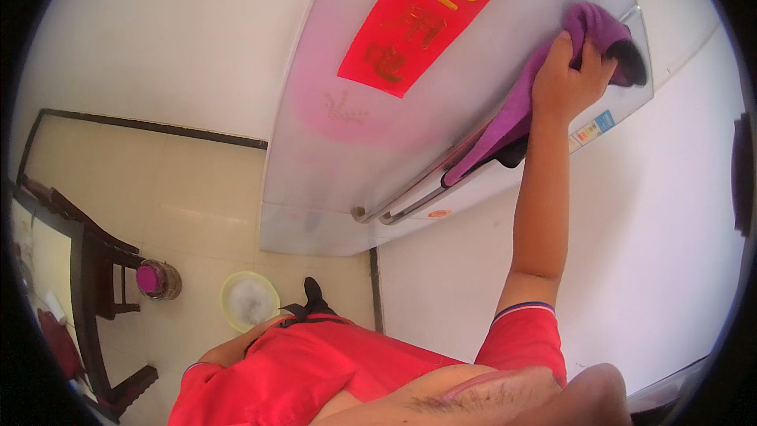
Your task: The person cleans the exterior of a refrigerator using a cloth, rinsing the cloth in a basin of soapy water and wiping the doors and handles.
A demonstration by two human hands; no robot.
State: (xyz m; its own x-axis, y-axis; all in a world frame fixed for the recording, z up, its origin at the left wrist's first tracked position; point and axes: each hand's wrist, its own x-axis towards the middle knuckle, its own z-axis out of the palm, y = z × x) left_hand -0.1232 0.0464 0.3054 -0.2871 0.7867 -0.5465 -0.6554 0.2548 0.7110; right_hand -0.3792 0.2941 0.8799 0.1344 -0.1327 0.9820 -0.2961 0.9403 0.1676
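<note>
My right hand (573,74) is raised at the upper right, gripping a purple cloth (535,86) with black parts. It presses the cloth against the front of a tall light-coloured refrigerator (331,171) near its top edge. The cloth's long end hangs down along the door beside two long metal handles (408,201). A red paper banner (408,29) with gold characters is stuck on the door, above a pink floral pattern. My left arm hangs at my side, its hand hidden near my waist.
A yellow-rimmed basin (222,299) of whitish, sudsy-looking water stands on the tiled floor near my foot. Left of it are a round container with a magenta top (149,278), a dark wooden chair (106,272) and a table (77,248). White walls (461,272) adjoin the refrigerator.
</note>
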